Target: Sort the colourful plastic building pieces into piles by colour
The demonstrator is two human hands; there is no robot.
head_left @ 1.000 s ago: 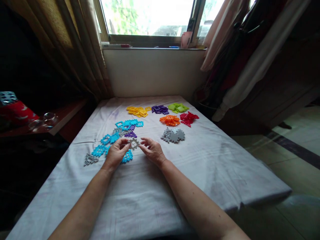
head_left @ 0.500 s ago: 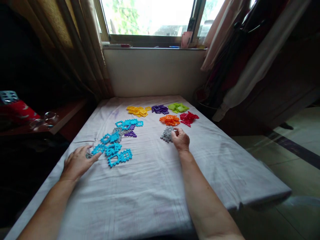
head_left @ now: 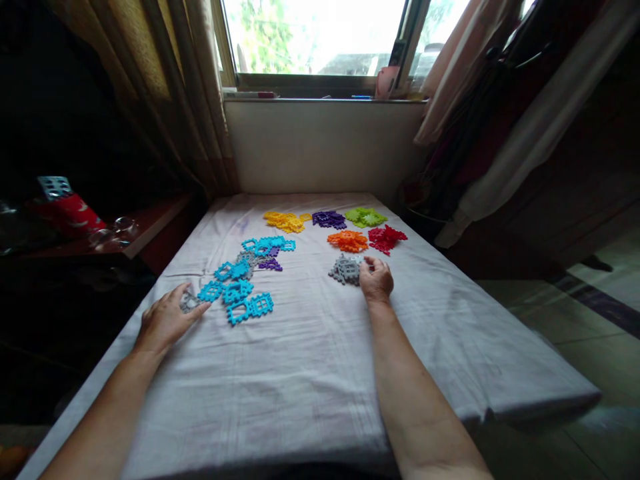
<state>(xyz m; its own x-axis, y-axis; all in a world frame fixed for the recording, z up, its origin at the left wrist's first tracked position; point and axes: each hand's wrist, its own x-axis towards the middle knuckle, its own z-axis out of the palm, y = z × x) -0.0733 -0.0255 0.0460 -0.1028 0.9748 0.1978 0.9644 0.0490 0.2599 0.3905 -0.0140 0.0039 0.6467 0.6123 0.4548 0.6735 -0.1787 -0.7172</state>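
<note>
My left hand [head_left: 167,319] rests at the left side of the cloth, thumb and fingers apart around some grey plastic interlocking pieces [head_left: 190,302]. Close to its fingertips lie several blue interlocking pieces [head_left: 236,291], square and toothed, some with window-like openings. Behind these, blue pieces mix with grey pieces and a purple piece [head_left: 271,265]. My right hand [head_left: 377,279] is at the right edge of a grey pile [head_left: 345,269], its fingers curled and pinched on a grey interlocking piece there. Its fingertips are partly hidden.
Sorted piles of yellow [head_left: 284,221], purple [head_left: 329,219], green [head_left: 366,217], orange [head_left: 347,241] and red pieces [head_left: 387,239] lie toward the back of the cloth-covered table [head_left: 280,387]. A side shelf [head_left: 155,223] with glasses stands left. Clothes [head_left: 495,160] hang right.
The view has shifted, moving the scene slightly right. More grey shows between my left thumb and fingers. My right hand stays by the grey pile, which looks spread a little wider.
</note>
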